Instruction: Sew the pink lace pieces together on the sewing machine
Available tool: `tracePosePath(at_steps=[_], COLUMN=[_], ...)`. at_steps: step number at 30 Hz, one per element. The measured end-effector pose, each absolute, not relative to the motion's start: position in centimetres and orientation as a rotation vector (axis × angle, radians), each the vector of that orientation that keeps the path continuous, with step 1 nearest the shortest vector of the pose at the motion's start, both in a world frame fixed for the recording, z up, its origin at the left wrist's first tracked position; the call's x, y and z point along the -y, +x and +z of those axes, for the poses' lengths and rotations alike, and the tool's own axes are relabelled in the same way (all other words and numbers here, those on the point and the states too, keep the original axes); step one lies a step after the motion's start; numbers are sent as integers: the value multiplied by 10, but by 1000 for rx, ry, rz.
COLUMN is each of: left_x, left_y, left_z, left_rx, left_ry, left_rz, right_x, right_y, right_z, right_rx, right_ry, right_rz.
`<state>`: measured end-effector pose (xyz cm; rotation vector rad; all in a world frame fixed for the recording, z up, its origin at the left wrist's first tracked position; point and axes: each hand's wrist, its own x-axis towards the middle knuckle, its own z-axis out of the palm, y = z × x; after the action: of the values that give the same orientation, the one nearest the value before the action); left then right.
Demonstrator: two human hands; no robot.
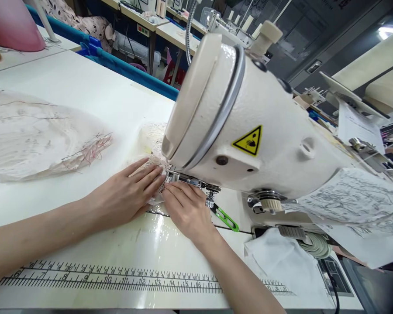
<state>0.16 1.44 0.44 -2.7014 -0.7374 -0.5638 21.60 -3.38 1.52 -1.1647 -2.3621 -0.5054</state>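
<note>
Whitish fabric (153,136) under L hand (126,190), R hand (189,210) adj.

Looks like painted metal on the sewing machine (278,122): glossy, faintly pebbled. Seems smooth, satiny on the grey trim band (222,114). Shows shiny bare metal on the spring fitting (211,192). Reads as matt openwork cloth on the lace (153,134). Goes smooth, glossy, laminate-like with glare across the tabletop (118,240). Looks filmy, wrinkled on the translucent bundle (36,139); can't tell plastic from sheer cloth. Appears smooth plastic on the green tool (228,220). Looks soft, matt, cloth-like on the white fabric (281,259). Seems papery, matt on the drawn-on sheet (350,196). Looks like matt cloth along the blue roll (134,75). Reads smooth, lightly glossy on the pink object (16,26).
</note>
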Motion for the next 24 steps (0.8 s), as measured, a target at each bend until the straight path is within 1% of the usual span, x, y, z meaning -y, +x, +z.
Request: tracePosePath(at_steps=[11,24], left_x=[-16,-15], left_y=[3,0], left_z=[19,10], left_rx=[639,714], left_ry=[-2633,-2734], left_rz=[-568,-562], right_x=[30,25], right_y=[222,230], right_z=[23,23], right_rx=[2361,2428], right_ry=[-1136,-1145], right_rz=[-575,-581])
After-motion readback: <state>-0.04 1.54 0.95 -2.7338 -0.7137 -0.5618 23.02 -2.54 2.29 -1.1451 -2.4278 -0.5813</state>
